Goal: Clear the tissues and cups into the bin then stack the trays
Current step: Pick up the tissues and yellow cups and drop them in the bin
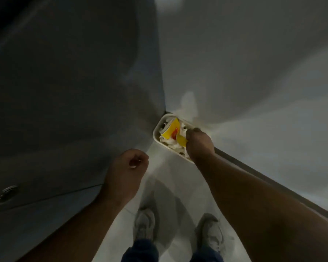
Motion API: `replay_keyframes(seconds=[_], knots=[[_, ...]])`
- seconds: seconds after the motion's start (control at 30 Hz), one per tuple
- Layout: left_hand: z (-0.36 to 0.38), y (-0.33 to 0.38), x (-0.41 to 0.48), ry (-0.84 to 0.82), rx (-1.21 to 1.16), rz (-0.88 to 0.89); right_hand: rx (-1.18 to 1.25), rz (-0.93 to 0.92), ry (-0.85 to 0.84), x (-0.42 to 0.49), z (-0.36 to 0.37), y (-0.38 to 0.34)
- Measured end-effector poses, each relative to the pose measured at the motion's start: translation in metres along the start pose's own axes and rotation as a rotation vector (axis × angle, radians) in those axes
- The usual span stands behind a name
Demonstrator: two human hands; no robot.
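Fingers [192, 132] of right hand [199, 143] curl into the bin [156, 129] at 1 o'clock, prob. pressing tissues [170, 143] & yellow cup [171, 129] down; left hand [129, 165] loosely fisted, apparently empty, at 11; no trays visible

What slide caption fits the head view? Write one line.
Right hand pushes yellow cups and tissues into white bin; left hand fisted.
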State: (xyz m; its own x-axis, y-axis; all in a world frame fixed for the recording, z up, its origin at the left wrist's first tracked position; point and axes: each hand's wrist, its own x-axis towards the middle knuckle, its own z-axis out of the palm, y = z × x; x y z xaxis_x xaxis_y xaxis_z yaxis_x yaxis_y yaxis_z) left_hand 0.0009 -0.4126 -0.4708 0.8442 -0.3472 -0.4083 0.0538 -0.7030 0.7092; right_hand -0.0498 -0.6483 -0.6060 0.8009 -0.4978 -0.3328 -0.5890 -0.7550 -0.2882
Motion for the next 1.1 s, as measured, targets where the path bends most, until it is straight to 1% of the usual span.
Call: replay_keyframes(seconds=[0.1,0.17,0.23,0.33,0.43,0.5,0.57,0.63,0.73,0.93,1.1], knots=[[0.010,-0.023,0.015,0.042,-0.054,0.088,-0.115,-0.011,-0.046,0.014,0.053,0.013],[0.013,-0.035,0.021,0.043,-0.077,0.106,-0.086,0.047,-0.116,0.014,0.078,0.020],[0.013,-0.042,0.025,0.047,-0.077,0.106,-0.061,0.075,-0.145,0.016,0.092,0.023],[0.012,-0.045,0.027,0.046,-0.078,0.115,-0.087,0.067,-0.155,0.026,0.097,0.023],[0.008,-0.040,0.027,0.055,-0.126,0.115,-0.090,0.116,-0.232,0.037,0.092,0.022],[0.006,-0.033,0.026,0.074,-0.128,0.119,-0.029,0.174,-0.284,0.034,0.084,0.024],[0.005,-0.025,0.020,0.083,-0.130,0.119,0.046,0.179,-0.311,0.021,0.068,0.026],[0.003,-0.013,0.009,0.075,-0.155,0.107,0.090,0.148,-0.267,0.004,0.042,0.026],[-0.004,0.010,-0.011,0.083,-0.190,0.102,0.135,0.126,-0.136,-0.024,-0.022,0.021],[-0.048,0.087,-0.081,0.079,-0.276,0.031,0.374,0.070,0.109,-0.091,-0.197,-0.015],[-0.095,0.171,-0.150,0.020,-0.214,0.060,0.518,-0.010,0.283,-0.157,-0.339,-0.056]])
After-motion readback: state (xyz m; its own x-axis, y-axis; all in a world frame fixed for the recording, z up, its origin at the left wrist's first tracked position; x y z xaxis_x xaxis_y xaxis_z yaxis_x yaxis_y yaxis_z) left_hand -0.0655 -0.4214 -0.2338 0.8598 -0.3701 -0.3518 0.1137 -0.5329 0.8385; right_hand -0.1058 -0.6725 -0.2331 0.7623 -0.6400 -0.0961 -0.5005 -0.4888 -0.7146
